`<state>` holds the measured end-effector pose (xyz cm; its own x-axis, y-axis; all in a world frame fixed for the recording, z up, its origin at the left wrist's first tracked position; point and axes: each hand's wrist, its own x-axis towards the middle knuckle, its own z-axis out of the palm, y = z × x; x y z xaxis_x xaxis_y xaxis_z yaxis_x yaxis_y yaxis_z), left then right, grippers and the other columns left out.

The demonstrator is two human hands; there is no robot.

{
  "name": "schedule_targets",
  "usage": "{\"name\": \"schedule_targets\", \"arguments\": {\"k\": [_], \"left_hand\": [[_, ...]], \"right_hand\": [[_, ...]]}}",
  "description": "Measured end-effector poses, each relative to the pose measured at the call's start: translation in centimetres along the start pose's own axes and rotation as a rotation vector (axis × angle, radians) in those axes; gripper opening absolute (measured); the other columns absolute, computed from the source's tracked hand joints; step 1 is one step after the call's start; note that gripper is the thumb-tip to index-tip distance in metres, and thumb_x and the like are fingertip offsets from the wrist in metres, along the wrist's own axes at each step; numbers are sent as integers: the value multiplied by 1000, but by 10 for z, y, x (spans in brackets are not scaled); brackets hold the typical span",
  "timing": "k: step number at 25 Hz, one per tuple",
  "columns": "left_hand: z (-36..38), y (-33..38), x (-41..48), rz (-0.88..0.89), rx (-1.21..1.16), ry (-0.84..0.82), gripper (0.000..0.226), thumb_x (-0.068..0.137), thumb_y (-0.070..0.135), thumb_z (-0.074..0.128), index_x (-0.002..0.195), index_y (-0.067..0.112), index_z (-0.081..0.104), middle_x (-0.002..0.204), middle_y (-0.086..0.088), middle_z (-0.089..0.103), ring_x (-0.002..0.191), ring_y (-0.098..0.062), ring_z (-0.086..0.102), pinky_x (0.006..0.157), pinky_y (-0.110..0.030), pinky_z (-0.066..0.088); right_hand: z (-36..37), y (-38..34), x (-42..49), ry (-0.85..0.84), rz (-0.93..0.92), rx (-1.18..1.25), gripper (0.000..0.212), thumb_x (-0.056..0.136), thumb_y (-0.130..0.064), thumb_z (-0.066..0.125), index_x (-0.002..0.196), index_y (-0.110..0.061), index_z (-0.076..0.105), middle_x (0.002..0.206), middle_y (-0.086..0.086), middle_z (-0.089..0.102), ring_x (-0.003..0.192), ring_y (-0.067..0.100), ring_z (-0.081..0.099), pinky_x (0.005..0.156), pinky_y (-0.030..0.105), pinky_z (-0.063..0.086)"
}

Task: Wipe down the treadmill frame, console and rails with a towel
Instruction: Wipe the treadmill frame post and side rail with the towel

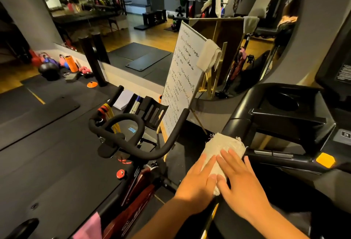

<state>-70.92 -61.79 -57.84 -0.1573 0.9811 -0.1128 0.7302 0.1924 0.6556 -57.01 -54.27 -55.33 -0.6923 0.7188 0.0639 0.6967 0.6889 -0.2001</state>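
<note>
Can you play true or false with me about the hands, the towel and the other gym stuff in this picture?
1. Both hands lie flat on the towel. True: the left hand and the right hand rest on the towel with straight fingers.
2. The towel lies on the floor. False: it is draped over the treadmill rail.
3. Another cloth hangs on the whiteboard's top corner. True: the cloth sits on the whiteboard.
4. The exercise bike stands on the right of the treadmill. False: the exercise bike is on its left.
5. The little cone on the floor is blue. False: the cone is orange.
</note>
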Motion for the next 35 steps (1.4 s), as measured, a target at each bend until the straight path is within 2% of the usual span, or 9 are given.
{"name": "schedule_targets", "arguments": {"k": [2, 5, 9, 11, 16, 21, 25, 30, 35], "left_hand": [[-5, 10, 0, 39, 95, -33, 87, 80, 62, -12, 156, 22, -1, 164, 1, -8, 151, -15, -4, 120, -26, -1], [-4, 16, 27, -22, -19, -49, 57, 104, 43, 12, 156, 25, -3, 164, 3, -9, 151, -12, -6, 121, -26, -2], [-4, 11, 68, -25, -152, -48, 87, 82, 70, -2, 157, 26, -1, 165, 1, -3, 151, -13, 3, 114, -16, 3], [-6, 15, 88, -37, -135, -67, 68, 97, 57, 6, 157, 25, -2, 165, -2, -4, 151, -16, 4, 113, -17, 5], [-14, 26, 135, -57, -15, -132, 72, 89, 47, 18, 154, 35, -10, 165, 1, -7, 152, -25, -1, 121, -46, 18], [-14, 30, 132, 21, -76, -43, 55, 105, 38, 20, 157, 29, 1, 165, -1, 4, 147, -21, 24, 114, -27, 22], [-9, 21, 108, 68, -89, -12, 51, 106, 39, 18, 156, 32, 7, 165, 3, 0, 148, -17, 20, 112, -20, 17], [-5, 11, 80, 56, -101, 4, 49, 106, 42, 20, 154, 42, 10, 165, 8, 1, 148, -17, 19, 118, -28, 18], [-2, 7, 52, 46, -74, 13, 48, 106, 39, 23, 152, 45, 11, 164, 9, 3, 149, -15, 14, 121, -30, 16]], "right_hand": [[1, 3, -1, 3, -17, -73, 65, 91, -55, 16, 146, -27, 37, 155, -11, 27, 147, 8, 10, 118, 41, -1], [2, 17, 20, 20, -28, -184, 56, 95, -48, 29, 133, -19, 58, 143, -2, 51, 139, 13, 32, 111, 48, 12], [-7, 31, 56, -42, -43, -180, 79, 89, -54, -6, 149, -19, 33, 159, -3, 20, 147, 10, 2, 118, 46, -9], [-12, 43, 72, -88, -29, -161, 93, 78, -57, -24, 153, -22, 18, 162, -7, 4, 148, 8, -8, 116, 48, -17], [-22, 65, 107, -172, 116, -154, 60, 100, -44, 3, 155, -23, 9, 163, -4, -8, 148, 11, -15, 117, 56, -9], [-21, 57, 107, -151, 203, -92, 56, 102, -40, 10, 155, -22, 9, 163, -1, -9, 148, 14, -14, 118, 55, -3], [-15, 48, 90, -115, 203, -43, 57, 101, -41, 14, 155, -22, 10, 163, -2, -8, 148, 14, -16, 119, 52, -4], [-11, 38, 70, -105, 194, -11, 57, 101, -43, 12, 155, -24, 9, 162, -4, -11, 147, 13, -18, 118, 49, -5], [-7, 24, 47, -67, 178, 17, 80, 82, -55, -10, 155, -27, 8, 162, -6, -11, 147, 12, -19, 118, 47, -4]]}}
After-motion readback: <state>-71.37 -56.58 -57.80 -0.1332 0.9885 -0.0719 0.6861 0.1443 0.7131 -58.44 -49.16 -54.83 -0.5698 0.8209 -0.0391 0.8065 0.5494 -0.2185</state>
